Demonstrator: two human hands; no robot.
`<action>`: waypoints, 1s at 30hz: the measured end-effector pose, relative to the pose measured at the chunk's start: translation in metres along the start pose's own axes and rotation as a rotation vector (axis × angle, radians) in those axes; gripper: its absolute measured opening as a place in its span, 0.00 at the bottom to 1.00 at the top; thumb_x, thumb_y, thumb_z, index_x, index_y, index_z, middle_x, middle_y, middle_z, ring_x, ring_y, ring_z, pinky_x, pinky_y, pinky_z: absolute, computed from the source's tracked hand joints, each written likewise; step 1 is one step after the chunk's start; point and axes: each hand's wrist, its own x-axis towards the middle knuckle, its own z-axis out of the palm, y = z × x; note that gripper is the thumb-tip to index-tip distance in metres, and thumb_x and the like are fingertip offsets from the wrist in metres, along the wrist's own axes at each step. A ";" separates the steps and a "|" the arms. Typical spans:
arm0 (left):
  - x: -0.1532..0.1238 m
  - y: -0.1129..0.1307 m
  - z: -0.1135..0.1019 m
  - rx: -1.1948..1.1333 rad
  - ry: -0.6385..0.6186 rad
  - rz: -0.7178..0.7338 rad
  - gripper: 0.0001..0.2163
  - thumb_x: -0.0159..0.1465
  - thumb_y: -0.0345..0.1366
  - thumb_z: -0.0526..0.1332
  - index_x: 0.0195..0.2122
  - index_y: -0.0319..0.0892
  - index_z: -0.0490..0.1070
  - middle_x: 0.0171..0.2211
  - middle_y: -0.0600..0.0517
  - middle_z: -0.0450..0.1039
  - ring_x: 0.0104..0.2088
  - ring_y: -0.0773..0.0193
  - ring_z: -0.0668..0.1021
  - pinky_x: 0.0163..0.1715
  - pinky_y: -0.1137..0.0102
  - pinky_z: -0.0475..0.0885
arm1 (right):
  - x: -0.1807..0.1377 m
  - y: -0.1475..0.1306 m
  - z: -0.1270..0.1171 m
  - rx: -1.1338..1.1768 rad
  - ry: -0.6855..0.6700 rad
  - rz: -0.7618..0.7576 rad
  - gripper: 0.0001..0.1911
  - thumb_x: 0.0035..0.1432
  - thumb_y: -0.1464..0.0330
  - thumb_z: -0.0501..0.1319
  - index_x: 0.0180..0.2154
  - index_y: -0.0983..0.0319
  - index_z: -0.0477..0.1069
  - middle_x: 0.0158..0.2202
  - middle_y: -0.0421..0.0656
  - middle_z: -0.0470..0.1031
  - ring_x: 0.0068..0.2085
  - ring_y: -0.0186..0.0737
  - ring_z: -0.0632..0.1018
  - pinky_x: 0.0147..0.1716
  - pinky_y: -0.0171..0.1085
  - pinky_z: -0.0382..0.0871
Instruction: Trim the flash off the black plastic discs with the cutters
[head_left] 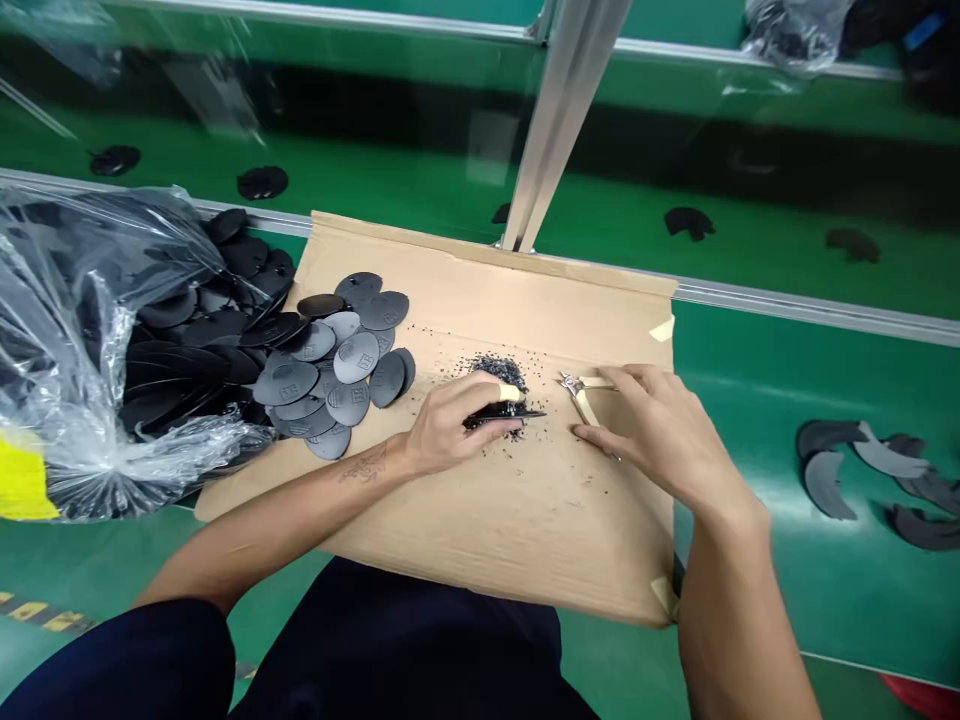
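My left hand (459, 418) is closed on a thin black plastic disc (496, 412), which it holds edge-on over the cardboard (450, 520). Yellow tape wraps one of its fingers. Under and behind the disc lies a heap of tiny black scraps (496, 372). In my right hand (649, 420) is a pair of nippers (579, 388) with pale handles, its jaws pointing toward the disc and apart from it. The fingers and thumb are around the handles. Left of my left hand, several oval black discs with embossed marks (349, 365) lie in a loose pile.
A clear plastic bag (67, 330) spilling black discs stands at the left. Curved black pieces (862, 465) lie on the green bench (750, 390) at right. A metal post (559, 130) rises behind the cardboard, and black pieces (688, 222) sit on the green surface beyond.
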 end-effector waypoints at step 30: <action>-0.001 -0.003 -0.008 -0.070 -0.051 -0.008 0.11 0.64 0.40 0.70 0.41 0.37 0.78 0.31 0.49 0.78 0.30 0.68 0.78 0.31 0.73 0.74 | 0.005 -0.040 0.015 0.477 0.194 -0.371 0.20 0.64 0.66 0.65 0.57 0.60 0.70 0.46 0.51 0.80 0.42 0.47 0.80 0.39 0.46 0.78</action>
